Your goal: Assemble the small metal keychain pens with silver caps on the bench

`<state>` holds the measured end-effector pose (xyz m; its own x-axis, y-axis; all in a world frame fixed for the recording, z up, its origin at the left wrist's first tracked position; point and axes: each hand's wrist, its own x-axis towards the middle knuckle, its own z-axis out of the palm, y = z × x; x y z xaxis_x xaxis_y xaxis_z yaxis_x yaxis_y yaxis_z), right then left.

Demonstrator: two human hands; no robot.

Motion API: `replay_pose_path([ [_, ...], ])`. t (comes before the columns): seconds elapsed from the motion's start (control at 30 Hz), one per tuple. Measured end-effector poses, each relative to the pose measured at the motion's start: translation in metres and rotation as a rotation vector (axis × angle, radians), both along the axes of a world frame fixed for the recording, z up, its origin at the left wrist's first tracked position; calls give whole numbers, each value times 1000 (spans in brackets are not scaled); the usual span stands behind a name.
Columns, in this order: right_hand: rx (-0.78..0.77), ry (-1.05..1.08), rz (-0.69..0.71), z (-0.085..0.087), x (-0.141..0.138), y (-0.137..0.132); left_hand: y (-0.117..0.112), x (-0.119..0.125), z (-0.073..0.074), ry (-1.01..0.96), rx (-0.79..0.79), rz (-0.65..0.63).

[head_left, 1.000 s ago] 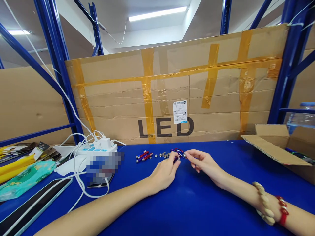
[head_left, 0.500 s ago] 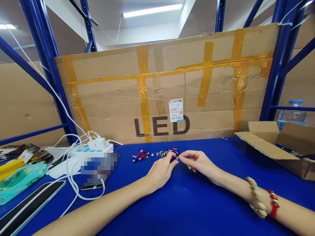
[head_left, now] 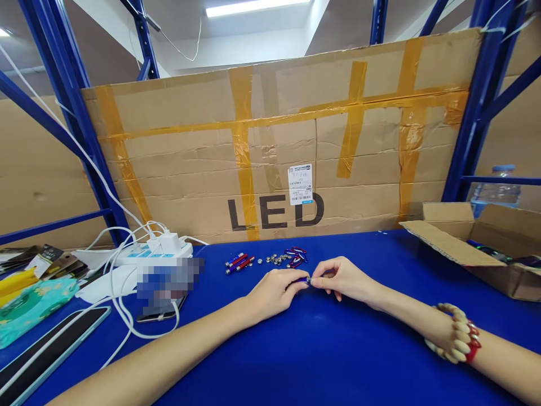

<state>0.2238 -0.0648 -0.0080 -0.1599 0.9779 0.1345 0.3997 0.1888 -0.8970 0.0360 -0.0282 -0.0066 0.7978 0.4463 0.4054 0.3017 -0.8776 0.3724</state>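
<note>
My left hand (head_left: 274,291) and my right hand (head_left: 340,278) meet over the blue table (head_left: 329,349). Between their fingertips is a small purple tube-shaped piece (head_left: 302,279); the left fingers wrap its body and the right fingers pinch its end. Just beyond lie three small red and purple tubes (head_left: 239,263), several silver button cells (head_left: 275,260) and a few coloured clips (head_left: 297,257).
A taped cardboard sheet marked LED (head_left: 279,146) stands behind the table. A white power strip with cables (head_left: 147,254) and a phone (head_left: 163,307) lie to the left, with packets (head_left: 34,293). An open carton (head_left: 486,248) sits at the right.
Both hands have drawn back toward me from the pile of clips and cells, carrying the small purple piece. The camera has tilted and shifted slightly.
</note>
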Motion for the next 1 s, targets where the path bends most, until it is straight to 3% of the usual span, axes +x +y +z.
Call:
replay_pose_path([
  [0.5, -94, 49, -83, 8, -11, -10, 3, -2, -4, -69, 89, -16],
  [1.0, -78, 58, -19, 4, -9, -3, -4, 0, 2, -11, 19, 147],
])
